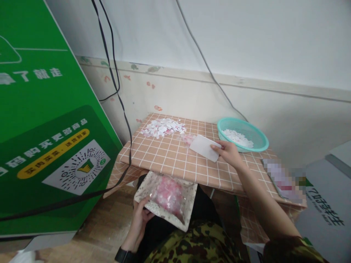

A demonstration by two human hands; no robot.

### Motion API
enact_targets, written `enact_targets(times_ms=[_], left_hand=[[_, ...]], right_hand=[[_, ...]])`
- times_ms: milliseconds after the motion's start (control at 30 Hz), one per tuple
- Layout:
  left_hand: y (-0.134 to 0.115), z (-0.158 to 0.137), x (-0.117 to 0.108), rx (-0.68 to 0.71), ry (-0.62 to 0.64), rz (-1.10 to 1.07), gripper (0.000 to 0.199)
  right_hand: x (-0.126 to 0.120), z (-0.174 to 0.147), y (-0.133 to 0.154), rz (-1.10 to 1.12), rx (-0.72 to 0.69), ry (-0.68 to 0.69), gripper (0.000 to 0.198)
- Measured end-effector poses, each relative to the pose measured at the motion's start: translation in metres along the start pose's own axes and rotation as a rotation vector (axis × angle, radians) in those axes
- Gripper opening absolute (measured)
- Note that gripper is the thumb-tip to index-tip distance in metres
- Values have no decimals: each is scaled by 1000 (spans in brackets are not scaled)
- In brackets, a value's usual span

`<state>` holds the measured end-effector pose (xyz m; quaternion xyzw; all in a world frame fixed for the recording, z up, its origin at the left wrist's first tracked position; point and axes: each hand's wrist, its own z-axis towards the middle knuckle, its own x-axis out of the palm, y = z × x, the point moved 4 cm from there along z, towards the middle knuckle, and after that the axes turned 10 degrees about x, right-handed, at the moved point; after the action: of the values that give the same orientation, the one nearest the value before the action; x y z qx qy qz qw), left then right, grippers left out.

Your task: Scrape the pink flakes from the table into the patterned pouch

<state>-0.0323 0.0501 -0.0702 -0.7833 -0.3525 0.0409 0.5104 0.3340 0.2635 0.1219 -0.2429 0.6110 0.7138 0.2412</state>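
Observation:
My left hand (140, 218) is closed round the left rim of a square, speckled plate (189, 199), held over my lap below the table's front edge. Clear, shiny bits and pink-and-white pieces (168, 195) are heaped in it. Pinched in my right hand (229, 153) is a blank white card (203, 147), held low over the table. At the card's left end lies a small scatter of pinkish pieces (187, 140). Farther left spreads a larger pile of small white paper-like pieces (164, 127), some tinged pink.
A turquoise plastic basin (260, 143) with more white pieces stands at the table's back right. A checked brown cloth (161, 155) covers the table. One dark cable (128, 138) hangs across the left side. Large green panel (35, 109) at left; a partly blurred flat object (276, 179) at right.

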Motion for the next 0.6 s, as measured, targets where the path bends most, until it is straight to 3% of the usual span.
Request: enact_targets(times_ms=[200, 400, 600], left_hand=[[0, -1, -1, 6, 15, 2, 59], [0, -2, -2, 20, 30, -5, 58], [-1, -2, 0, 29, 33, -6, 54]], right_hand=[[5, -9, 3, 59, 21, 72, 52], [0, -9, -2, 42, 55, 8, 54], [19, -12, 9, 125, 59, 104, 52]])
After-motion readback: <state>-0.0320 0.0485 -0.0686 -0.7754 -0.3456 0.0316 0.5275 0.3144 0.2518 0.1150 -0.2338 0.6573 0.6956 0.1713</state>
